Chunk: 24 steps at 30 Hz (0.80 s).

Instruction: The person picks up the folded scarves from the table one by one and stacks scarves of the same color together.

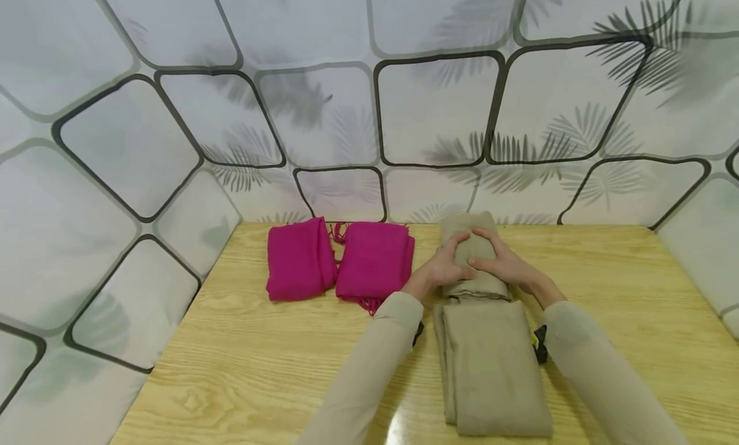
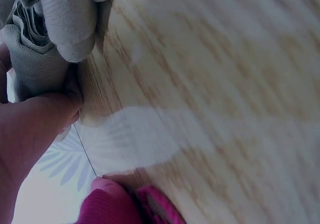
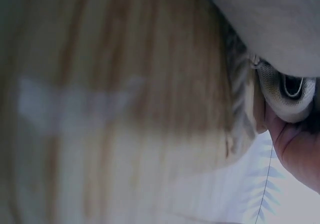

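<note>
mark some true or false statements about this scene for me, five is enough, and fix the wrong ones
1. The left hand and the right hand both grip the far beige bundle. True.
2. The left magenta cloth and the right magenta cloth are both held up in the air. False: both lie on the table.
3. The near beige bundle lies between the two forearms. True.
4. The two magenta cloths are to the right of both beige bundles. False: they are to the left.
5. The magenta cloths are folded. True.

Beige cloths (image 1: 496, 368), magenta cloths (image 1: 372, 259), yellow wood-grained table (image 1: 248, 368), white leaf-patterned backdrop (image 1: 329, 34)
</note>
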Tool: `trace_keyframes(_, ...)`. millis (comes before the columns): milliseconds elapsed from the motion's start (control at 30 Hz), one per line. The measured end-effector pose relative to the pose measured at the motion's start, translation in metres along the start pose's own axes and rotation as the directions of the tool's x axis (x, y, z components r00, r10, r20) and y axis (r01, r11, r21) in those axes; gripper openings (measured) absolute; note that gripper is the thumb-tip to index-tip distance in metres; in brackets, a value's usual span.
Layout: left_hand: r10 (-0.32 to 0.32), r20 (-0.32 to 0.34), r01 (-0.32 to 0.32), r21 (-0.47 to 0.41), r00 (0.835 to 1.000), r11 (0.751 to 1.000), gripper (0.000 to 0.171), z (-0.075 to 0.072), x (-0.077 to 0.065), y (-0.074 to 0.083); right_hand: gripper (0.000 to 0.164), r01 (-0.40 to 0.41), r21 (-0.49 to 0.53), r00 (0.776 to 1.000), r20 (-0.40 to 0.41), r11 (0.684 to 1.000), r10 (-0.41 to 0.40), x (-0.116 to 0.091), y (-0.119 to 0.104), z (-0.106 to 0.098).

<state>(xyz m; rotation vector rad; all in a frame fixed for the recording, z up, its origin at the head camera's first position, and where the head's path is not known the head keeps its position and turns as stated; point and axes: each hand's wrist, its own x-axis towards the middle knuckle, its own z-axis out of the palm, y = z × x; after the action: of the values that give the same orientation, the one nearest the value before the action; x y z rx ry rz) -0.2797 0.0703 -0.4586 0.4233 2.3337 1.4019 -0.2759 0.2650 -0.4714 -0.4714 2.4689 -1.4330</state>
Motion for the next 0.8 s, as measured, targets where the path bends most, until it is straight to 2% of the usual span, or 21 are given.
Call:
trace_keyframes(400,0.024,-0.011,-0.024,0.036,1.000,0.999,0.085,-0.0046,-0.0006,0.0025,0.078,0.003,0.011,1.000,-0.010,1.000,-0.002,0.0017,-0.0051,-0.0004)
trace_keyframes(667,0.097,0.008,-0.097,0.001,0.995,0.995,0.084,-0.0042,-0.0043,0.0007,0.077,0.000,0.007,1.000,0.001,1.000,0.000,-0.0021,-0.0038,-0.0013)
trace_keyframes(800,0.100,0.016,-0.100,0.004,0.995,0.995,0.083,-0.0035,-0.0067,0.0009,0.079,-0.019,0.030,0.999,0.028,0.999,0.018,-0.0053,-0.0017,-0.0022)
